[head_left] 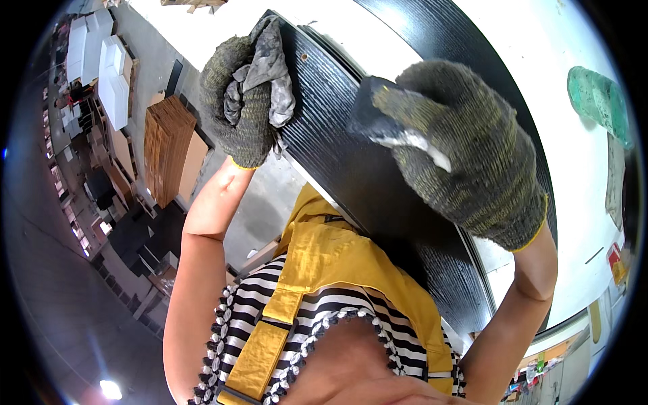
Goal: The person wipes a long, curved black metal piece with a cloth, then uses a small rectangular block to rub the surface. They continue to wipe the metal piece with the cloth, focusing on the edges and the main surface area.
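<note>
My left hand (226, 111), in a dark knitted glove with a yellow cuff, is closed around a crumpled grey rag (273, 71) at the far left end of a black wood-grain board (327, 128). My right hand (476, 155), in a matching glove, is closed over the board's right side. Between its thumb and fingers is a small dark flat piece (366, 108) with a whitish strip along it; its kind is unclear. A small round hole shows near the board's far end, by the rag.
Another black board (439, 37) lies beyond on the white table (533, 50). A translucent green bottle (597, 104) lies at the right. Left of the table, stacked brown boards (167, 148) and white panels (113, 84) stand on the grey floor.
</note>
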### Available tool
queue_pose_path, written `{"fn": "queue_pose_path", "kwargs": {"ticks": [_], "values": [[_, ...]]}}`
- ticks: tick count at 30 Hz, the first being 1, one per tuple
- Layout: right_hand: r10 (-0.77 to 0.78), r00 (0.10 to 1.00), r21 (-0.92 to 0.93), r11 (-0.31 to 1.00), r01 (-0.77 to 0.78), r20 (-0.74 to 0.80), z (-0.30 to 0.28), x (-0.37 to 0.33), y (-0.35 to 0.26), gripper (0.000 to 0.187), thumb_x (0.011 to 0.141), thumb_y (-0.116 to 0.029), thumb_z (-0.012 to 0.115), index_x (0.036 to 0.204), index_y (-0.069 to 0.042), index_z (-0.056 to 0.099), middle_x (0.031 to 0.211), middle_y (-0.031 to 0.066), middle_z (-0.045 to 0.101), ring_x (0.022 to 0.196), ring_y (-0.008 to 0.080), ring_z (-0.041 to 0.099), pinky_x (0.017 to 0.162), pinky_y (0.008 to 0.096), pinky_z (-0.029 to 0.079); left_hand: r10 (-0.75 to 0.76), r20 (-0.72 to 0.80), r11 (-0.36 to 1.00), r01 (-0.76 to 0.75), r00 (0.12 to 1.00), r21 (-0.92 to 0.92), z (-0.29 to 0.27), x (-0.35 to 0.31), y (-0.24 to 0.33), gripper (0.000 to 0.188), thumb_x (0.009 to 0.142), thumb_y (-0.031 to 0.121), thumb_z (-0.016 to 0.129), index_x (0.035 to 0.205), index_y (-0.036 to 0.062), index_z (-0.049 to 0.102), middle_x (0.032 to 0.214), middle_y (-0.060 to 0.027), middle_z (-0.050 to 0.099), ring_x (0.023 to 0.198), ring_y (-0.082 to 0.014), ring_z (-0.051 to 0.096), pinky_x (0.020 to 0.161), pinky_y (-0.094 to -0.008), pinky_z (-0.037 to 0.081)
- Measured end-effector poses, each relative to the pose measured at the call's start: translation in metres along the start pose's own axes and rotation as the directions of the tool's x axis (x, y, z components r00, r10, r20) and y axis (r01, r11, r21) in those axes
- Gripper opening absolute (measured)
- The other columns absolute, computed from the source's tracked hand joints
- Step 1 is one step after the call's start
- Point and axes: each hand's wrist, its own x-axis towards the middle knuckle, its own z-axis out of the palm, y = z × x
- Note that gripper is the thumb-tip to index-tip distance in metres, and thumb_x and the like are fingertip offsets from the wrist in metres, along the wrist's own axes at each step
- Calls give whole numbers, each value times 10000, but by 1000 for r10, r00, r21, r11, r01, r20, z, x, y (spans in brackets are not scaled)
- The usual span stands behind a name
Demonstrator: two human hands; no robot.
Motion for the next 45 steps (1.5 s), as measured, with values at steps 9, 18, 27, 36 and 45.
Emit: {"fn": "queue_pose_path", "kwargs": {"ticks": [9, 18, 27, 36, 45], "values": [[-64, 996, 83, 994, 68, -59, 19, 35, 11, 336, 804, -203, 739, 1129, -128, 695, 1050, 96, 642, 914, 270, 667, 762, 395, 573, -2, -11, 1000, 2, 1000, -1, 1, 8, 0, 390, 901, 114, 746, 1260, 20, 624, 1231, -109, 669, 1109, -205, 639, 987, -361, 500], [229, 944, 339, 891, -302, 238, -61, -67, 9, 582, 708, 13, 777, 1265, -127, 678, 1218, 141, 621, 1097, 314, 664, 915, 406, 585, 5, 4, 1000, -5, 1000, 4, -1, 6, 4, 396, 923, 141, 722, 1284, 14, 620, 1218, -107, 679, 1088, -204, 650, 984, -356, 502], [205, 977, 136, 968, -212, 61, -25, -58, -10, 485, 644, -82, 810, 1118, -97, 713, 1183, 140, 603, 1029, 302, 650, 824, 387, 571, -1, -57, 979, 13, 998, 203, 7, 7, 5, 372, 911, 130, 737, 1249, 5, 639, 1176, -103, 694, 1046, -189, 667, 952, -334, 524], [15, 990, 6, 1000, -14, -140, 20, 28, 4, 380, 742, -152, 820, 1108, -122, 723, 1124, 95, 638, 892, 244, 680, 738, 361, 594, 44, -20, 998, -44, 999, -50, 6, 5, 8, 447, 906, 152, 752, 1301, 11, 598, 1216, -108, 676, 1092, -207, 647, 980, -353, 507], [-107, 946, 133, 979, 154, -304, 73, 89, 23, 266, 789, -158, 763, 1040, -89, 710, 1042, 126, 646, 887, 269, 671, 765, 390, 579, 8, -53, 1000, -9, 999, -28, -1, -2, 3, 504, 900, 119, 743, 1350, -1, 551, 1260, -116, 648, 1117, -207, 627, 982, -353, 501]]}}
